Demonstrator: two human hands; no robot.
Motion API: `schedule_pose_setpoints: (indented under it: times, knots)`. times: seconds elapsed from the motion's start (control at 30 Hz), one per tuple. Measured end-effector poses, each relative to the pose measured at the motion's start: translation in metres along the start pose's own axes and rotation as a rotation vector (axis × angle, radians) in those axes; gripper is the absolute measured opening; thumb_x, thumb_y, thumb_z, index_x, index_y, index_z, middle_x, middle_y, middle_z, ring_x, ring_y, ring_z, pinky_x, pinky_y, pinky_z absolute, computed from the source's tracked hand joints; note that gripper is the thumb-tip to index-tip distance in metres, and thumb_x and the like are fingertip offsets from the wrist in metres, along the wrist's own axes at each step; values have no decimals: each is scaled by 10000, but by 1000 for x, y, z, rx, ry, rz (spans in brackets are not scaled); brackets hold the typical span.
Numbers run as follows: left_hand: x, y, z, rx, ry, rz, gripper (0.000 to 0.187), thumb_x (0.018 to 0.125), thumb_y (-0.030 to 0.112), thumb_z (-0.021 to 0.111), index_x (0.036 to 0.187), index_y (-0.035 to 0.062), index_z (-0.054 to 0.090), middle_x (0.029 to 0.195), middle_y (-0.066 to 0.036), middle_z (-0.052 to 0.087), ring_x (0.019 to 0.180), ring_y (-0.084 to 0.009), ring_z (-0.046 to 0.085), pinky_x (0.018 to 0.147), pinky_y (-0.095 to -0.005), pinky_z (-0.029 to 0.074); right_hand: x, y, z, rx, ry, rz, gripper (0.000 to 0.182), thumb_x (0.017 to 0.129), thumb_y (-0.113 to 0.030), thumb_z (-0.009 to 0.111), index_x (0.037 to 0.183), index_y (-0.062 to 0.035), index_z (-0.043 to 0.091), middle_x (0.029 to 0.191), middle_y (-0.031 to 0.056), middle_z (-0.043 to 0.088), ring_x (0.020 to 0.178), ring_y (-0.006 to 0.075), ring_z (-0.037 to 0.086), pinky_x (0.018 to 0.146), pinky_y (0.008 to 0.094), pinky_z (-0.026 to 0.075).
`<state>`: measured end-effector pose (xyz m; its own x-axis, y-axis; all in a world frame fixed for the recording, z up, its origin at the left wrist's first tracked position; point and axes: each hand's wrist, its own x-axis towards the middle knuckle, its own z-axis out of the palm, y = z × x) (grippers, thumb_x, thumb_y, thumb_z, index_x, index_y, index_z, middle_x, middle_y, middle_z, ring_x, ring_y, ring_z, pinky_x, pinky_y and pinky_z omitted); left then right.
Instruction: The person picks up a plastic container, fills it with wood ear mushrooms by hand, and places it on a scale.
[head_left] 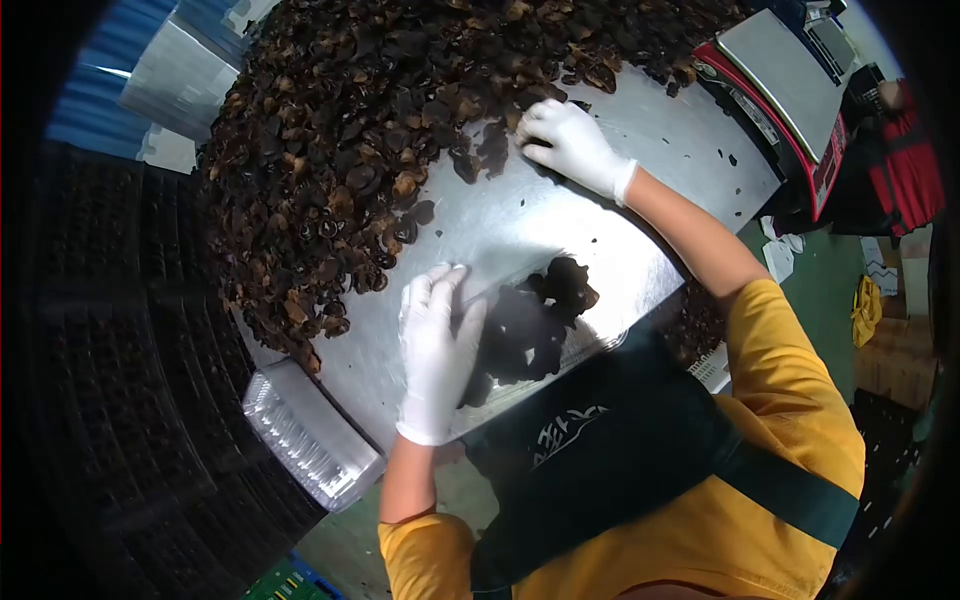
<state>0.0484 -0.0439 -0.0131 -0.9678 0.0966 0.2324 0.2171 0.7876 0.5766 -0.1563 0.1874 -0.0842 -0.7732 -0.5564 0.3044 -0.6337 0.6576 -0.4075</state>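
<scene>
My left hand [435, 350], in a white glove, lies beside a dark clump of wood ear mushrooms [520, 325] at the metal table's near edge. Its fingers are stretched out, with the thumb apart. The clump seems to sit in a clear plastic tray [606, 344], whose glossy rim shows only in part. Farther off, my gloved right hand [575, 145] rests at the edge of a large heap of brown-black wood ears [350, 130]. Those fingers are curled, and anything under them is hidden. A few loose pieces lie beside its fingertips.
Clear plastic containers [310, 435] stand nested at the table's left corner. A red-edged scale [785, 85] with a metal pan is at the far right. Stacked black crates [110, 340] line the left side. Small dark scraps dot the metal table [650, 130].
</scene>
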Motion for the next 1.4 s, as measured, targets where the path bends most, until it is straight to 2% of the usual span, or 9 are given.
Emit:
schedule_pose_setpoints:
  times: [0.13, 0.23, 0.47, 0.67, 0.87, 1.03, 1.17, 1.27, 1.4]
  knots:
    - [56, -41, 23, -33, 16, 104, 270, 856, 110, 652, 1106, 13, 626, 1101, -175, 612, 1033, -346, 603, 910, -397, 487, -44, -10, -25, 86, 153, -25, 329, 770, -150, 733, 1092, -107, 685, 1140, 63, 646, 1094, 265, 578, 936, 381, 460]
    - [107, -56, 52, 68, -51, 62, 297, 844, 99, 650, 1125, 8, 622, 1086, -176, 610, 1017, -363, 607, 876, -419, 501, -64, -15, -49, -2, 143, 84, 634, 758, -303, 783, 1320, -113, 559, 1273, 103, 568, 1185, 306, 523, 987, 397, 438]
    - [145, -79, 78, 334, -3, 144, 141, 782, 83, 651, 906, 25, 619, 919, -169, 623, 816, -367, 644, 710, -434, 527, -90, -27, -65, 35, -101, 373, 918, 673, -494, 795, 1427, -121, 425, 1204, 162, 533, 1089, 341, 559, 877, 414, 500]
    - [97, -66, 48, 144, 75, 65, 100, 803, 33, 618, 900, 25, 641, 877, -167, 639, 811, -363, 635, 719, -411, 516, -74, -31, -30, -208, 55, 258, 813, 742, -442, 763, 1437, -183, 432, 1262, 162, 515, 1088, 349, 577, 874, 417, 514]
    - [99, -58, 53, 124, -4, 138, 246, 827, 104, 627, 1070, 81, 655, 1049, -157, 603, 923, -338, 631, 788, -425, 515, -53, -13, 2, -229, 170, 153, 290, 852, -257, 649, 1129, -173, 641, 935, 98, 587, 838, 274, 628, 684, 404, 523]
    - [147, -59, 94, 363, -86, 56, 198, 828, 111, 612, 1013, 43, 633, 1055, -179, 606, 936, -378, 630, 817, -450, 519, -56, -26, -14, 115, 241, 267, 243, 802, -236, 679, 1022, -135, 699, 932, 119, 638, 813, 316, 642, 736, 397, 516]
    - [139, -56, 73, 245, -105, 25, 134, 784, 105, 627, 890, 24, 635, 964, -187, 611, 923, -372, 622, 812, -440, 504, -73, -80, -55, 476, 182, 254, 240, 798, -46, 703, 1036, -22, 685, 887, 54, 632, 847, 124, 591, 792, 274, 480]
    - [79, -50, 41, 4, 79, 138, 100, 785, 102, 636, 863, 41, 625, 884, -159, 600, 783, -351, 623, 733, -427, 508, -82, -126, -65, 490, 42, 72, 235, 783, -57, 723, 1016, -59, 689, 873, 48, 633, 812, 158, 613, 758, 273, 503]
    - [-15, -25, -12, -117, 119, -96, 106, 796, 46, 659, 897, 73, 638, 788, -88, 537, 649, -204, 554, 607, -310, 462, -90, -171, -40, 275, -128, -213, 265, 760, -194, 734, 1020, -172, 684, 843, 42, 608, 725, 196, 631, 626, 306, 510]
